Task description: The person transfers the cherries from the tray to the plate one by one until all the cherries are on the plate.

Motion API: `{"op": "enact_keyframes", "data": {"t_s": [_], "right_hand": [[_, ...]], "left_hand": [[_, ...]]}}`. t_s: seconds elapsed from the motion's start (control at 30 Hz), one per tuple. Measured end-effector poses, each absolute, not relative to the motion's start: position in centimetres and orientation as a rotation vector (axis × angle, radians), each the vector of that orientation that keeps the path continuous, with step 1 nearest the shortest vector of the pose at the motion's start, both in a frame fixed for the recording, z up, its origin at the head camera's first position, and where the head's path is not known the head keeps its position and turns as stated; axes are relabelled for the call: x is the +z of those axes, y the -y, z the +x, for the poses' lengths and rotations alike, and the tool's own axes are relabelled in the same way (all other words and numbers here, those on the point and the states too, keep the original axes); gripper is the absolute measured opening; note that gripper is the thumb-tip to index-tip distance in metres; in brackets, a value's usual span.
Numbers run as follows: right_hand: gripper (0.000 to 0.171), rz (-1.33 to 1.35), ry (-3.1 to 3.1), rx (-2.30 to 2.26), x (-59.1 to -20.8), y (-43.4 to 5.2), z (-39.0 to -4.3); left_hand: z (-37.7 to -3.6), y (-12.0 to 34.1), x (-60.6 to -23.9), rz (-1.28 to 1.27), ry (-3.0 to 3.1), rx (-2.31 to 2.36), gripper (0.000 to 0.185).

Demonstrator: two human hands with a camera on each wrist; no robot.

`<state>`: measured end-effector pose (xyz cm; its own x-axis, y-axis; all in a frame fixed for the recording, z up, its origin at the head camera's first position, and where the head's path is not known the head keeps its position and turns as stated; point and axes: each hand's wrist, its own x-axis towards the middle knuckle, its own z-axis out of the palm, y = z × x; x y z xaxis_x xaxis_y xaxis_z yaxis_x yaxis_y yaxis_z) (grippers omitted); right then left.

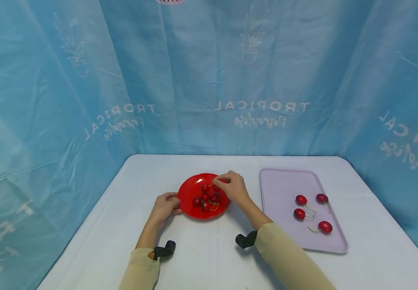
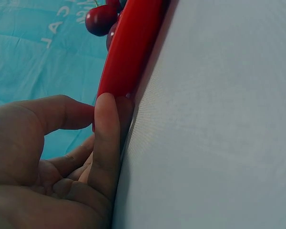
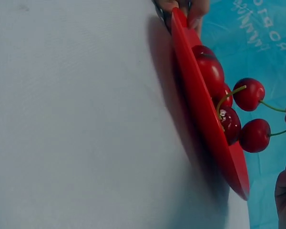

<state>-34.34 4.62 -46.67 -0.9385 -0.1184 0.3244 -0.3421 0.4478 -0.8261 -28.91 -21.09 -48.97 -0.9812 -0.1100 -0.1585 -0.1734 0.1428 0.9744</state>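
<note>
A round red plate (image 1: 190, 188) stands on the white table with several dark red cherries (image 1: 205, 206) in it. My left hand (image 1: 165, 207) grips the plate's left rim, the thumb above and fingers at the edge and below in the left wrist view. Over the plate's right side, my right hand (image 1: 235, 189) pinches thin green stems between thumb and fingertips. In the right wrist view, two cherries (image 3: 255, 135) hang on those stems, just beside the others on the plate. Whether they touch the plate I cannot tell. The right hand is partly cut off in that view.
To the right lies a pale purple tray (image 1: 277, 189) with several stemmed cherries (image 1: 325, 227) spread over its right half. The white table (image 1: 201, 253) has a blue printed curtain (image 1: 194, 80) behind it and at both sides.
</note>
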Motion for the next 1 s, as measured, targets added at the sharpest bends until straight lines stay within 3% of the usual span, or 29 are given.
{"op": "enact_keyframes", "data": {"t_s": [1.0], "right_hand": [[0.028,0.58,2.716,1.336,-47.4,-3.6,-32.9]], "left_hand": [[-29.2,21.0,-49.1,-0.298,-2.379,1.952,0.038]]}}
